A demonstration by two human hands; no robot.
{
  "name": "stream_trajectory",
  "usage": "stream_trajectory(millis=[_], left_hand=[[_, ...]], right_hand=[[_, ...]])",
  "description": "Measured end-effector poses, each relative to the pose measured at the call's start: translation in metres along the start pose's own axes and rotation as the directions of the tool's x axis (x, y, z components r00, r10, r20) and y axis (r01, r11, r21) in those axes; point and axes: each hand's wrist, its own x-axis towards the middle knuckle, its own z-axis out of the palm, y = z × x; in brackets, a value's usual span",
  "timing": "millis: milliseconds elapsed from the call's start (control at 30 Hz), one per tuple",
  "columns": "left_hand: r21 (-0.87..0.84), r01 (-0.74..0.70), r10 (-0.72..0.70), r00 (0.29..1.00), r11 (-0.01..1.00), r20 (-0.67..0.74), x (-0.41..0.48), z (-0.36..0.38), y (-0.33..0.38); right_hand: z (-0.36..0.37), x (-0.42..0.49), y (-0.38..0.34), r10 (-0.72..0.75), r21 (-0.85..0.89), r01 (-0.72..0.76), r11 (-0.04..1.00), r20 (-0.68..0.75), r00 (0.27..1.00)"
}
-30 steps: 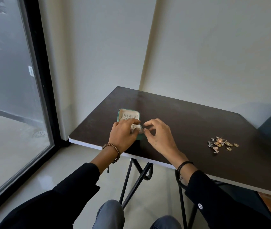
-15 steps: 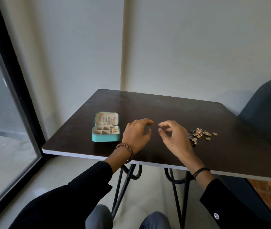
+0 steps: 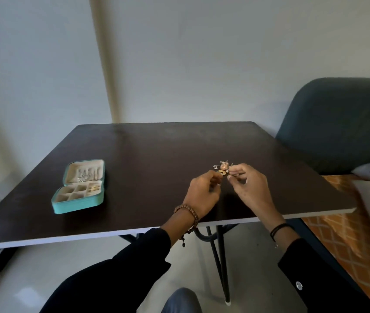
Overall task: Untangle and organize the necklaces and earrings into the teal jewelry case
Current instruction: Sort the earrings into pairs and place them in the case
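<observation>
Teal jewelry case [image 3: 79,188]: laid open on the table [image 3: 157,150], with gold pieces seen in one tray compartment.
Jewelry tangle [image 3: 223,168]: held well apart from the case, to its right.
Left hand [image 3: 203,195]: curled, with the tangle's case-facing side pinched.
Right hand [image 3: 249,188]: curled, with the tangle's far side pinched.

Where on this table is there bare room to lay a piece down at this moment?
Bare table lies between the case and the left hand, across the far half behind both, and from the right hand to the right edge. It is crowded only at the jewelry pile, which both hands pinch.
</observation>
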Motion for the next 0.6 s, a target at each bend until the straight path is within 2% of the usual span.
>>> stream_trajectory(millis=[133,300,600], left_hand=[[-0.001,0.001,-0.001,0.998,1.000,0.056,0.009,0.027,0.003],[-0.013,0.043,-0.042,0.998,0.999,0.054,0.027,0.045,-0.001],[0.029,0.009,-0.009,1.000,1.000,-0.025,0.056,0.064,-0.009]], right_hand=[[-0.008,0.007,0.027,0.078,0.003,-0.078,0.997,-0.005,0.997],[-0.006,0.015,0.048,0.171,-0.001,-0.171,0.985,0.026,0.985],[0.000,0.031,0.057,0.073,-0.085,-0.065,0.994,0.096,0.993]])
